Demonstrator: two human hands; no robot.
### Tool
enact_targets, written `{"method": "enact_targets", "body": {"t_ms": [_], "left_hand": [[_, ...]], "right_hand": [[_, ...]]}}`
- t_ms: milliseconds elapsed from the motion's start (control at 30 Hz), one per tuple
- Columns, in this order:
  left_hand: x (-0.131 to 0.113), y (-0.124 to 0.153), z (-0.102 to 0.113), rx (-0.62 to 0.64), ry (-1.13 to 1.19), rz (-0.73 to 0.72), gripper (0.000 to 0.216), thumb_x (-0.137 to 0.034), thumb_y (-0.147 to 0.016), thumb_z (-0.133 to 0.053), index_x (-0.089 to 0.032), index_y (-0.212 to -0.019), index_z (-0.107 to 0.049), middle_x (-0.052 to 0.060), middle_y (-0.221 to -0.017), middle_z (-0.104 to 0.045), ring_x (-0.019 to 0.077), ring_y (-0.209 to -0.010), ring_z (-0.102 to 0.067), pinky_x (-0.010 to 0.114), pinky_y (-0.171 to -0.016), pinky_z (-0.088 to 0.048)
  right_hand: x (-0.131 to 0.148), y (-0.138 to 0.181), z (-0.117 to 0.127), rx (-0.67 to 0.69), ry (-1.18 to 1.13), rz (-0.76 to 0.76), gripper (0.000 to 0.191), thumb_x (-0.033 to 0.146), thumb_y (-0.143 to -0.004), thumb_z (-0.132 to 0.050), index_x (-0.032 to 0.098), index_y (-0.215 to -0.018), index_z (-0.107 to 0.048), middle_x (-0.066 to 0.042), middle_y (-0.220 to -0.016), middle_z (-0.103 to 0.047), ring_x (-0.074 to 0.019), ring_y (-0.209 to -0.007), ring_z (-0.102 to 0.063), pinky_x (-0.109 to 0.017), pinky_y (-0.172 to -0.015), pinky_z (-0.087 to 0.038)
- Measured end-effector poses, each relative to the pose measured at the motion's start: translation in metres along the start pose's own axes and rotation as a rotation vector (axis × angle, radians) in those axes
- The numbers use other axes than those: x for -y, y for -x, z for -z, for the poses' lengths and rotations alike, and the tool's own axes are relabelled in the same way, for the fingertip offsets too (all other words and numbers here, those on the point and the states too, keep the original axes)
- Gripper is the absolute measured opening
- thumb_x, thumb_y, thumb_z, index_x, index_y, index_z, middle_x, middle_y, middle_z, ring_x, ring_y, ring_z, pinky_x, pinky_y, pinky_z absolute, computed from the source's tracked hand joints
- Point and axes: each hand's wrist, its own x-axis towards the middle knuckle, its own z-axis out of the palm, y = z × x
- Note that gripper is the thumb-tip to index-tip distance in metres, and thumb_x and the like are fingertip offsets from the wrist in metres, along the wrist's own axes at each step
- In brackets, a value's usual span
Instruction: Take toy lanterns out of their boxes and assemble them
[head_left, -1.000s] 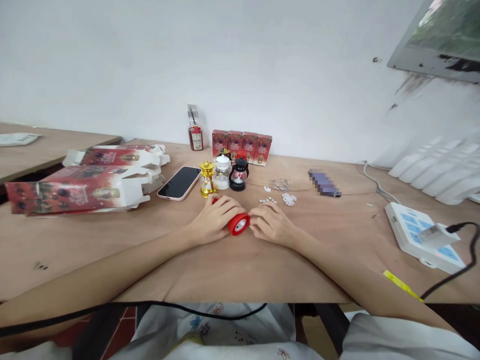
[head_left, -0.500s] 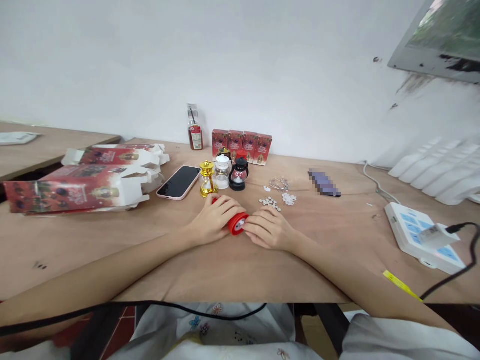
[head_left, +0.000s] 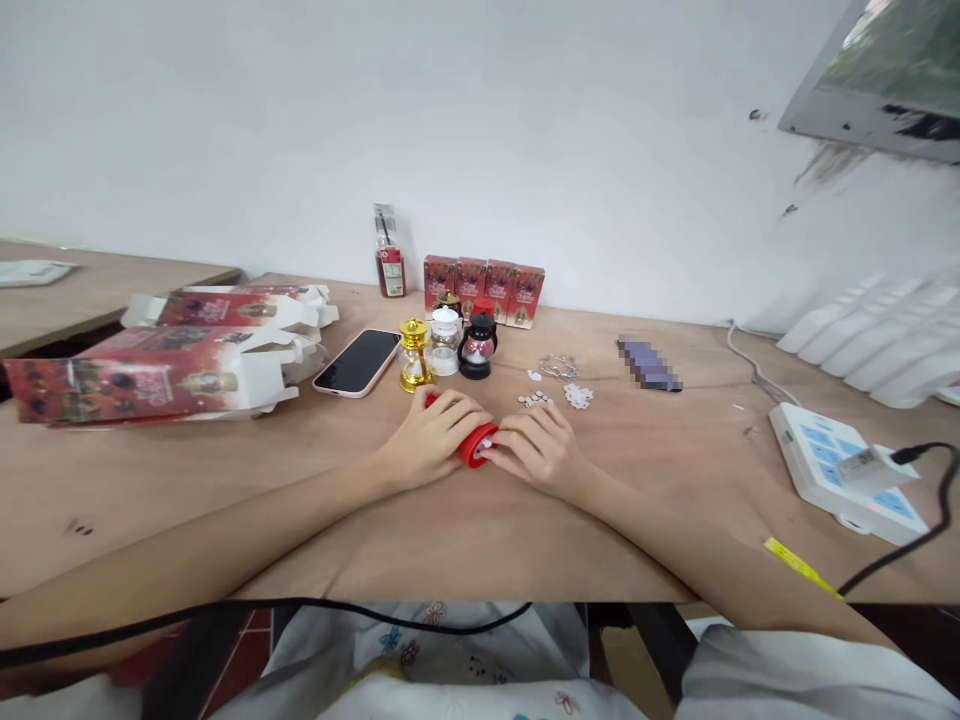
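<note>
My left hand is wrapped round a small red lantern lying on its side on the wooden table. Its round red base faces right. My right hand has its fingertips pressed against that base, fingers curled. Just behind my hands stand three small lanterns: a gold one, a white one and a black one. A little heap of small round pieces lies just beyond my right hand.
A pink-cased phone lies left of the lanterns. Opened red boxes lie at the left. A row of small red boxes and a bottle stand by the wall. A white power strip with a black cable sits at right.
My right hand has closed in on the lantern's red base; its fingertips now cover the white spot that showed before. My left hand has kept its hold.
</note>
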Motion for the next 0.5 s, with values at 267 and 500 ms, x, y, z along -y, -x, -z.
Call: {"method": "enact_targets", "body": {"t_ms": [267, 500], "left_hand": [[-0.0034, 0.0001, 0.0004, 0.017, -0.056, 0.022, 0.028, -0.027, -0.088, -0.046, -0.017, -0.113, -0.053, 0.011, -0.108, -0.064, 0.025, -0.101, -0.051, 0.041, -0.083, -0.028], [-0.0067, -0.0011, 0.0004, -0.001, -0.136, 0.048, 0.031, -0.027, -0.088, -0.046, -0.016, -0.115, -0.054, 0.012, -0.105, -0.064, 0.0261, -0.096, -0.052, 0.043, -0.082, -0.031]], "right_hand": [[0.0004, 0.002, -0.0004, 0.06, -0.079, -0.133, 0.011, 0.027, -0.087, -0.057, 0.018, -0.08, -0.061, -0.004, -0.08, -0.065, -0.014, -0.072, -0.053, -0.03, -0.07, -0.036], [0.0045, 0.0006, -0.0009, 0.079, -0.151, -0.28, 0.006, 0.024, -0.084, -0.058, 0.018, -0.081, -0.058, -0.004, -0.081, -0.065, -0.0155, -0.075, -0.054, -0.03, -0.072, -0.038]]}}
